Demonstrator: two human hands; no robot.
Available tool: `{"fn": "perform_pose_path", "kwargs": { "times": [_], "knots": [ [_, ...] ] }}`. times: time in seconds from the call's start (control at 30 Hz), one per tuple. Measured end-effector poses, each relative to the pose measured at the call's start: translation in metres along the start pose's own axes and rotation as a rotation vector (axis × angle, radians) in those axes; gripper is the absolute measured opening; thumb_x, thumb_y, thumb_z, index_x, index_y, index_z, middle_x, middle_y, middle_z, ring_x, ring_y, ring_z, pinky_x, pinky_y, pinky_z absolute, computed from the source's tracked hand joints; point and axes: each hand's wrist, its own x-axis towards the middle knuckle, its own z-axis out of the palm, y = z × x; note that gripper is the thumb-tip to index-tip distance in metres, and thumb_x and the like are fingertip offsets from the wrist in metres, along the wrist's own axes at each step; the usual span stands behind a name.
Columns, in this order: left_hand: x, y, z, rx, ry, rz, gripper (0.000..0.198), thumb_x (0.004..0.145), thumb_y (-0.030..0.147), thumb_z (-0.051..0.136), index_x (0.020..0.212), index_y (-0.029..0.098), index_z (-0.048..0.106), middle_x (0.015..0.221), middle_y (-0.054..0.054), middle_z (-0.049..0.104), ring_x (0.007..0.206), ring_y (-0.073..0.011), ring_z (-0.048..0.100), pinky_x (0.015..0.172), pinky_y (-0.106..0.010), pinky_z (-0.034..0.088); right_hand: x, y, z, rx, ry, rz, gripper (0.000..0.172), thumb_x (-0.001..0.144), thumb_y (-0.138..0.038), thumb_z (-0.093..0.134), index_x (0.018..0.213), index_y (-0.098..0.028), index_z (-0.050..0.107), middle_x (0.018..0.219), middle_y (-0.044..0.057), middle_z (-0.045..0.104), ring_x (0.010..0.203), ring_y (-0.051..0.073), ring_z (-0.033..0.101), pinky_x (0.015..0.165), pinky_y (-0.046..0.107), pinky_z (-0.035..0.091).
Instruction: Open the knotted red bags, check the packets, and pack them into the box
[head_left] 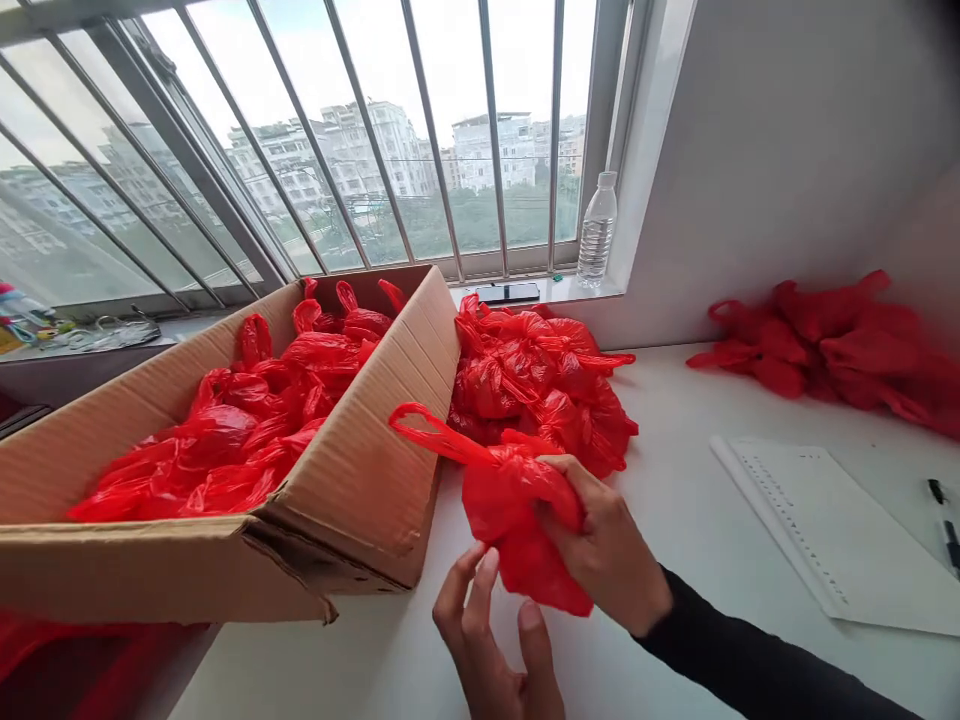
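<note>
A knotted red plastic bag (502, 520) hangs above the white table, its handle loop sticking out to the left. Gripping it from the right side is my right hand (604, 545), with the fingers partly hidden behind the plastic. My left hand (495, 640) is below the bag, fingers apart and curved upward. Its fingertips come close to the bag's lower left edge; whether they touch it I cannot tell. Just behind lies a pile of similar tied red bags (536, 370). To the left, a cardboard box (375, 430) holds many more red bags (247, 410).
On the windowsill stand a clear plastic bottle (598, 230) and a flat dark phone-like object (508, 293). Loose red bags (832, 340) lie at the right by the wall. A spiral notebook (832, 520) and a black pen (946, 525) rest on the table (667, 450).
</note>
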Motion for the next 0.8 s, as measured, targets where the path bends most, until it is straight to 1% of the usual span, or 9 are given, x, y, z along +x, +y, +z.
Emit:
{"fn": "perform_pose_path", "kwargs": {
  "times": [0.07, 0.13, 0.23, 0.37, 0.47, 0.53, 0.6, 0.7, 0.8],
  "knots": [
    [0.003, -0.021, 0.006, 0.107, -0.167, 0.011, 0.062, 0.094, 0.018, 0.055, 0.153, 0.029, 0.038, 0.146, -0.014, 0.045, 0.136, -0.0311, 0.046, 0.108, -0.05, 0.042, 0.016, 0.022, 0.029, -0.057, -0.012, -0.04, 0.04, 0.091, -0.018, 0.055, 0.131, -0.02, 0.056, 0.127, 0.01, 0.065, 0.118, 0.024, 0.062, 0.105, 0.039, 0.049],
    [0.003, -0.046, 0.016, 0.182, -0.305, -0.018, 0.067, 0.095, 0.02, 0.054, 0.157, 0.029, 0.031, 0.153, -0.017, 0.039, 0.142, -0.0355, 0.04, 0.109, -0.057, 0.042, 0.023, 0.04, 0.047, -0.098, -0.118, -0.029, 0.054, 0.089, -0.016, 0.055, 0.142, -0.016, 0.049, 0.135, 0.013, 0.06, 0.128, 0.024, 0.057, 0.113, 0.042, 0.044],
    [-0.002, -0.078, 0.031, 0.273, -0.409, -0.112, 0.07, 0.098, 0.025, 0.051, 0.162, 0.029, 0.021, 0.158, -0.019, 0.034, 0.145, -0.037, 0.039, 0.108, -0.059, 0.045, 0.014, 0.052, 0.052, -0.142, -0.261, 0.033, 0.059, 0.093, -0.018, 0.053, 0.151, -0.019, 0.042, 0.145, 0.012, 0.052, 0.137, 0.022, 0.05, 0.117, 0.042, 0.042],
    [-0.004, -0.099, 0.045, 0.382, -0.506, -0.137, 0.063, 0.1, 0.029, 0.048, 0.16, 0.029, 0.03, 0.155, -0.018, 0.045, 0.143, -0.0368, 0.044, 0.109, -0.058, 0.045, -0.014, 0.055, 0.025, -0.23, -0.266, 0.108, 0.051, 0.103, -0.034, 0.047, 0.153, -0.032, 0.038, 0.155, 0.007, 0.043, 0.146, 0.022, 0.041, 0.12, 0.045, 0.039],
    [0.007, -0.102, 0.048, 0.409, -0.558, -0.117, 0.059, 0.099, 0.026, 0.045, 0.158, 0.024, 0.037, 0.152, -0.017, 0.051, 0.143, -0.0366, 0.044, 0.113, -0.059, 0.041, -0.037, 0.06, 0.004, -0.29, -0.24, 0.202, 0.047, 0.104, -0.04, 0.045, 0.151, -0.033, 0.041, 0.152, 0.007, 0.048, 0.141, 0.024, 0.047, 0.117, 0.046, 0.042],
    [0.018, -0.102, 0.048, 0.399, -0.574, -0.11, 0.057, 0.1, 0.027, 0.042, 0.156, 0.019, 0.041, 0.149, -0.02, 0.051, 0.142, -0.0389, 0.044, 0.115, -0.061, 0.038, -0.05, 0.063, -0.007, -0.299, -0.222, 0.236, 0.041, 0.105, -0.038, 0.044, 0.145, -0.031, 0.048, 0.143, 0.009, 0.057, 0.13, 0.024, 0.058, 0.109, 0.043, 0.049],
    [0.028, -0.104, 0.049, 0.367, -0.577, -0.113, 0.056, 0.1, 0.03, 0.04, 0.154, 0.013, 0.044, 0.147, -0.023, 0.051, 0.141, -0.0422, 0.043, 0.114, -0.064, 0.037, -0.059, 0.065, -0.019, -0.267, -0.202, 0.21, 0.035, 0.104, -0.029, 0.042, 0.137, -0.029, 0.055, 0.131, 0.009, 0.063, 0.115, 0.022, 0.065, 0.099, 0.038, 0.055],
    [0.035, -0.111, 0.056, 0.303, -0.564, -0.142, 0.061, 0.1, 0.041, 0.039, 0.153, 0.01, 0.044, 0.14, -0.026, 0.051, 0.131, -0.0449, 0.051, 0.103, -0.065, 0.046, -0.066, 0.07, -0.043, -0.186, -0.142, 0.146, 0.033, 0.1, -0.016, 0.042, 0.125, -0.027, 0.061, 0.114, 0.006, 0.067, 0.098, 0.017, 0.068, 0.089, 0.032, 0.055],
    [0.037, -0.122, 0.063, 0.299, -0.425, -0.152, 0.065, 0.095, 0.052, 0.045, 0.147, 0.013, 0.052, 0.143, -0.023, 0.05, 0.133, -0.0463, 0.05, 0.107, -0.065, 0.044, -0.071, 0.076, -0.075, -0.148, -0.034, 0.143, 0.03, 0.096, -0.011, 0.044, 0.117, -0.024, 0.063, 0.101, 0.004, 0.068, 0.091, 0.015, 0.067, 0.084, 0.028, 0.054]
  ]
}}
